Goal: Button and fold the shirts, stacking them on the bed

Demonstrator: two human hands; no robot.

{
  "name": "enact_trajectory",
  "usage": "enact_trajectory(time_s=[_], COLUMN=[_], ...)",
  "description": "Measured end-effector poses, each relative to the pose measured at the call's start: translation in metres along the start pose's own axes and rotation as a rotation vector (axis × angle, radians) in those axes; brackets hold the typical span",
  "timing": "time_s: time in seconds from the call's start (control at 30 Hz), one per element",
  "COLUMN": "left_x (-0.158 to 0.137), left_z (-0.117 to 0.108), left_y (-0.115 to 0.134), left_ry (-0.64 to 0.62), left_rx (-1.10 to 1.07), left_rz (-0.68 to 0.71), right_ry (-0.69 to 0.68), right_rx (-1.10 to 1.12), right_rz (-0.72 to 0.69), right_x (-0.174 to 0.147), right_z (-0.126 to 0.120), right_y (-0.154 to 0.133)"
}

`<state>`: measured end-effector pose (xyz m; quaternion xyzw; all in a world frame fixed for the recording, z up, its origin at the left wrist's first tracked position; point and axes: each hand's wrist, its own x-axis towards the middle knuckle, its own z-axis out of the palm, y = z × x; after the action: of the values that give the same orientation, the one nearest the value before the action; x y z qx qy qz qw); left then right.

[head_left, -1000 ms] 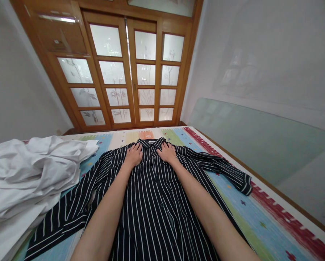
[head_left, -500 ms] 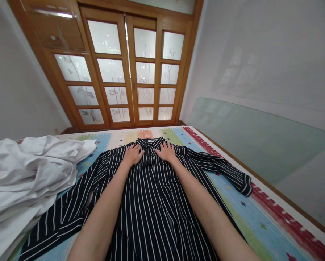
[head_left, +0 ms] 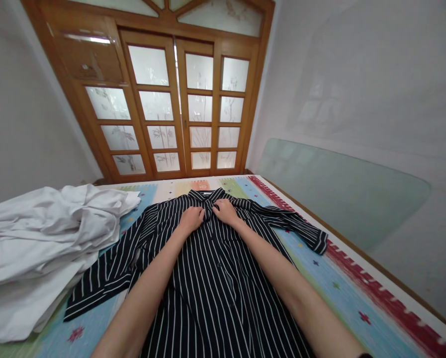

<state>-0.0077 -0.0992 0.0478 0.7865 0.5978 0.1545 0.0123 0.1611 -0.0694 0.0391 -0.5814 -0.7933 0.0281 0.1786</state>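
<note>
A black shirt with white stripes (head_left: 204,278) lies front side up, its collar away from me and its sleeves spread to both sides. My left hand (head_left: 193,219) is on the upper chest, left of the button line, with its fingers curled at the front edge. Just across the button line, below the collar, my right hand (head_left: 224,211) has its fingers bent onto the cloth. Both hands look closed on the shirt front; the fingertips are partly hidden. A few buttons run down the front below my hands.
A heap of white cloth (head_left: 54,223) lies at the left. Under the shirt is a colourful patterned bed sheet (head_left: 319,278). A pale green panel (head_left: 342,184) is along the right wall. Wooden doors with glass panes (head_left: 163,109) stand at the far end.
Both hands have moved inward toward the button line and slightly down from the shoulders. Their fingers, spread flat before, are now curled at the shirt front. The view has tilted up a little.
</note>
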Motion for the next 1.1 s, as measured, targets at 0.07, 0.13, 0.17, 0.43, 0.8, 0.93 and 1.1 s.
enact_trajectory(time_s=[0.07, 0.13, 0.17, 0.43, 0.8, 0.93, 1.1], left_x=[-0.004, -0.005, -0.005, -0.013, 0.008, 0.014, 0.016], left_z=[-0.006, -0.008, -0.008, 0.015, 0.023, 0.025, 0.029], left_y=[0.001, 0.004, 0.006, 0.020, 0.028, 0.027, 0.023], left_ry=[-0.007, -0.021, -0.029, 0.053, 0.126, 0.125, 0.147], left_rx=[-0.039, -0.071, -0.081, -0.084, -0.127, -0.174, -0.234], left_rz=[0.027, 0.037, 0.032, -0.166, -0.319, -0.311, -0.244], right_ry=[0.045, 0.057, 0.052, 0.031, 0.121, 0.148, 0.132], right_rx=[0.023, 0.044, 0.054, 0.038, 0.234, 0.341, 0.382], right_rz=[-0.052, -0.036, -0.005, 0.299, 0.294, 0.261, 0.260], right_x=[-0.007, -0.012, -0.014, -0.016, -0.010, -0.007, -0.007], right_z=[-0.004, -0.005, -0.005, 0.010, 0.020, 0.023, 0.021], right_y=[-0.006, -0.015, -0.020, -0.040, -0.016, -0.010, -0.011])
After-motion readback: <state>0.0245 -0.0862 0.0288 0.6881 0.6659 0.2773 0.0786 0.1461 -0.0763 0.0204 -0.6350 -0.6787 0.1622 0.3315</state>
